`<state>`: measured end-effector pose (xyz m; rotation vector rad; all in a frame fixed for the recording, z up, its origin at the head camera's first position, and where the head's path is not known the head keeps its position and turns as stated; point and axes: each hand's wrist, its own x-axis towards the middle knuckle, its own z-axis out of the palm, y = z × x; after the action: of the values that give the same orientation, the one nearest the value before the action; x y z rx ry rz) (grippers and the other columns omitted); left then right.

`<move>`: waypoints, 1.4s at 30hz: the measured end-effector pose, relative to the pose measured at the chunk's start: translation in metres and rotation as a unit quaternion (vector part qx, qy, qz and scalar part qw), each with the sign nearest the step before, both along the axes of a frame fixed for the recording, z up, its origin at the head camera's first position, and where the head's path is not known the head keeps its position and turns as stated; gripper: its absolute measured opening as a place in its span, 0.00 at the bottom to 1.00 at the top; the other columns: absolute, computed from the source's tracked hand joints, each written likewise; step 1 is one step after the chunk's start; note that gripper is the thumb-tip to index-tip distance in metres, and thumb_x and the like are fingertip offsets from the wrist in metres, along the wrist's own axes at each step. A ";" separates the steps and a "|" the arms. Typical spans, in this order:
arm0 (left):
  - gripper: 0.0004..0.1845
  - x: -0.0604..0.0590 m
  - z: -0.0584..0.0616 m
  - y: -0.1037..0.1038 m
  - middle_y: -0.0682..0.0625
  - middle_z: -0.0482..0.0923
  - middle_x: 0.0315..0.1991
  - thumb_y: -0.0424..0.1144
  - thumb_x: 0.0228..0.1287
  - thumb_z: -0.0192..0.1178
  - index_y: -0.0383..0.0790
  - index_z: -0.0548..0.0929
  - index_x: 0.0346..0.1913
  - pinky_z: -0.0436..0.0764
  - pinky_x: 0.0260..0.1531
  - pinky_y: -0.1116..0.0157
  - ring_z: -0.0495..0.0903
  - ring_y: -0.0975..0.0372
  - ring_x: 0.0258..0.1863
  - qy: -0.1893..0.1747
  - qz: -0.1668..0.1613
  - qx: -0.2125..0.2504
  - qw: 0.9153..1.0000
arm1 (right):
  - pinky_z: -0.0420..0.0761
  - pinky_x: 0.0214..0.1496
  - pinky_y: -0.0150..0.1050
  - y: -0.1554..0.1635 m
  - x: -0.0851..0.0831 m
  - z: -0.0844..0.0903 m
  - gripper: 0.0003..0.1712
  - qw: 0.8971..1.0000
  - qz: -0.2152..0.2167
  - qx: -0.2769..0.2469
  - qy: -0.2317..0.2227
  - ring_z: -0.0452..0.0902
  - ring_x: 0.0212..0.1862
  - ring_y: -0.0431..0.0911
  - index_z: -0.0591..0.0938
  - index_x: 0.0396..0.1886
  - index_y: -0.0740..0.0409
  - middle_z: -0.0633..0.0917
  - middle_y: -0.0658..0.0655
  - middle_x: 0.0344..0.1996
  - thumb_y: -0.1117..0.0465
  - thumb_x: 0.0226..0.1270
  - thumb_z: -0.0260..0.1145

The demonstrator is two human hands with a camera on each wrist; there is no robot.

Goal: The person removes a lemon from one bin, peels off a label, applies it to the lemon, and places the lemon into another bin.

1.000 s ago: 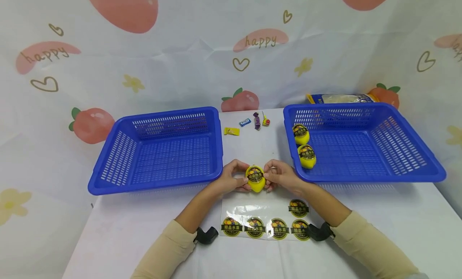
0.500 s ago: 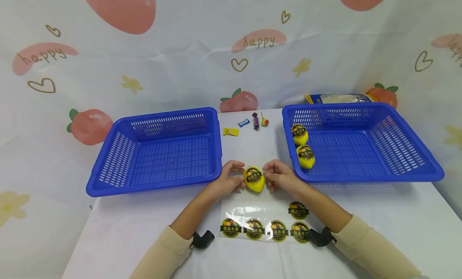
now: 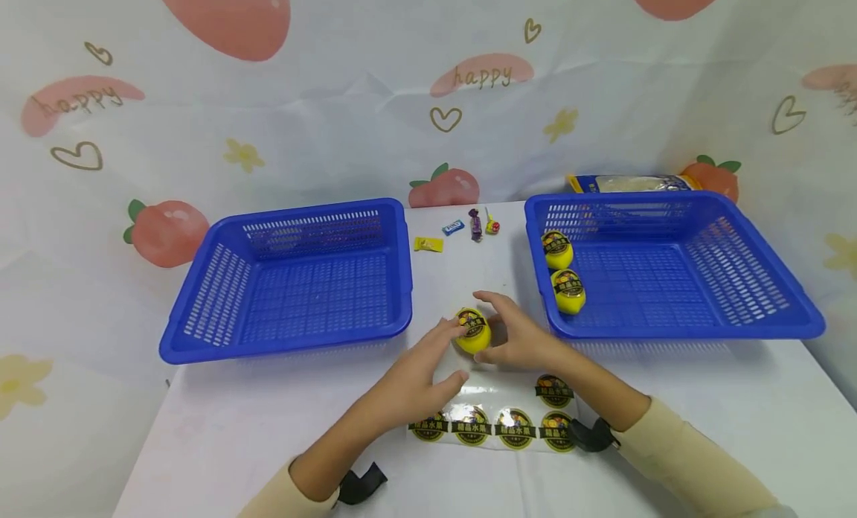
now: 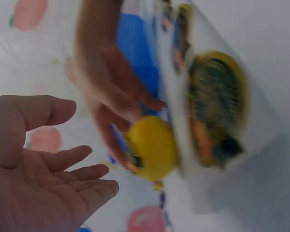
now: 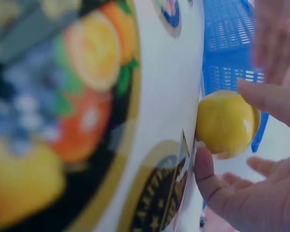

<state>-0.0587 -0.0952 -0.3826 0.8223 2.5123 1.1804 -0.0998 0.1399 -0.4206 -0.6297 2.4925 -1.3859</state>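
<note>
**Labelled lemon held between two baskets**

The table (image 3: 703,399) carries everything here, under a white cloth. To the outer side of the left hand stands the left basket (image 3: 201,339), blue and slotted. To the outer side of the right hand stands the right basket (image 3: 676,330), the same kind, with two yellow lemons (image 3: 567,292) lying against its near-left wall, each bearing a dark round label.

Just below both hands lies the sticker sheet (image 3: 469,391), clear and glossy, with a row of round black-and-gold stickers (image 3: 515,429) along its near edge and one more above them near the right wrist.

The lemon (image 3: 473,332) sits between the two hands, on or just above the table in the gap between the baskets. It is small, bright yellow and smooth, with a dark round label on its upper face.

The right hand (image 3: 512,336) curls round the lemon from its right side, fingers over the top and thumb below, as the right wrist view shows. The left hand (image 3: 422,373) is spread and relaxed, palm open in the left wrist view; its fingertips reach the lemon's left side, and whether they touch it cannot be told.

Beyond the hands, small wrapped candies (image 3: 476,225) lie on the table.
</note>
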 end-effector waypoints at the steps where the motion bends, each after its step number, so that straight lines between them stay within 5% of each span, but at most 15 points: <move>1: 0.32 0.003 0.006 0.000 0.42 0.58 0.76 0.39 0.70 0.61 0.37 0.65 0.73 0.56 0.70 0.44 0.49 0.50 0.77 0.029 -0.005 -0.004 1.000 | 0.72 0.62 0.62 -0.001 -0.001 0.000 0.54 1.000 0.003 0.003 0.000 0.74 0.58 0.64 0.60 0.75 0.64 0.63 0.71 0.70 0.66 0.51 0.79; 4: 0.30 0.003 0.017 -0.005 0.44 0.62 0.74 0.37 0.69 0.62 0.38 0.69 0.71 0.58 0.70 0.45 0.49 0.51 0.77 0.121 0.022 -0.008 0.992 | 0.70 0.64 0.62 -0.003 -0.005 0.001 0.53 1.000 0.008 0.005 0.001 0.72 0.60 0.62 0.61 0.75 0.62 0.66 0.67 0.70 0.66 0.52 0.79; 8: 0.31 -0.012 0.016 -0.018 0.39 0.66 0.71 0.36 0.65 0.66 0.35 0.71 0.69 0.56 0.71 0.45 0.51 0.46 0.76 0.218 0.098 -0.055 0.970 | 0.67 0.66 0.62 -0.005 -0.008 0.001 0.52 1.000 0.021 0.002 -0.011 0.69 0.64 0.64 0.63 0.75 0.61 0.67 0.65 0.70 0.63 0.53 0.80; 12: 0.34 -0.031 0.006 -0.032 0.38 0.73 0.66 0.47 0.66 0.67 0.36 0.70 0.70 0.62 0.69 0.45 0.62 0.43 0.72 0.249 0.146 -0.160 0.944 | 0.69 0.66 0.60 -0.006 -0.009 0.001 0.53 0.999 0.042 -0.002 -0.028 0.67 0.67 0.63 0.63 0.75 0.61 0.68 0.65 0.70 0.65 0.51 0.80; 17: 0.41 -0.045 -0.004 -0.035 0.40 0.84 0.51 0.63 0.69 0.56 0.41 0.64 0.76 0.84 0.35 0.51 0.85 0.47 0.44 0.255 0.168 -0.248 0.919 | 0.67 0.69 0.54 -0.006 -0.010 0.000 0.49 0.999 0.048 0.008 -0.017 0.67 0.68 0.57 0.68 0.72 0.62 0.72 0.61 0.67 0.69 0.49 0.80; 19: 0.42 -0.047 -0.005 -0.034 0.40 0.85 0.48 0.65 0.69 0.53 0.42 0.62 0.76 0.82 0.25 0.54 0.86 0.48 0.35 0.250 0.172 -0.256 0.918 | 0.65 0.70 0.54 -0.006 -0.010 -0.001 0.48 0.999 0.045 0.016 -0.006 0.68 0.68 0.57 0.69 0.71 0.62 0.74 0.60 0.66 0.69 0.48 0.80; 24: 0.42 -0.043 -0.004 -0.032 0.40 0.85 0.49 0.66 0.70 0.52 0.43 0.62 0.77 0.77 0.19 0.59 0.83 0.51 0.26 0.239 0.183 -0.258 0.918 | 0.69 0.67 0.56 -0.006 -0.009 -0.001 0.46 0.999 0.037 0.021 0.012 0.71 0.64 0.57 0.71 0.68 0.64 0.76 0.61 0.63 0.66 0.48 0.82; 29: 0.40 -0.041 -0.005 -0.032 0.41 0.86 0.46 0.64 0.71 0.53 0.43 0.63 0.76 0.71 0.14 0.62 0.75 0.57 0.17 0.251 0.189 -0.258 0.914 | 0.80 0.53 0.45 -0.007 -0.008 0.001 0.41 0.999 0.030 0.014 0.003 0.76 0.54 0.54 0.73 0.65 0.65 0.79 0.59 0.57 0.63 0.52 0.80; 42: 0.40 -0.042 -0.006 -0.031 0.40 0.86 0.46 0.65 0.71 0.51 0.44 0.64 0.76 0.76 0.17 0.60 0.78 0.55 0.19 0.252 0.193 -0.267 0.910 | 0.83 0.45 0.40 -0.009 -0.003 0.004 0.32 1.000 -0.003 -0.009 0.011 0.76 0.47 0.50 0.78 0.59 0.60 0.79 0.57 0.51 0.65 0.54 0.78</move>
<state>-0.1005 -0.1264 -0.3887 0.5376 3.3009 0.3072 -0.1025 0.1313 -0.4165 -0.6457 2.5037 -1.4112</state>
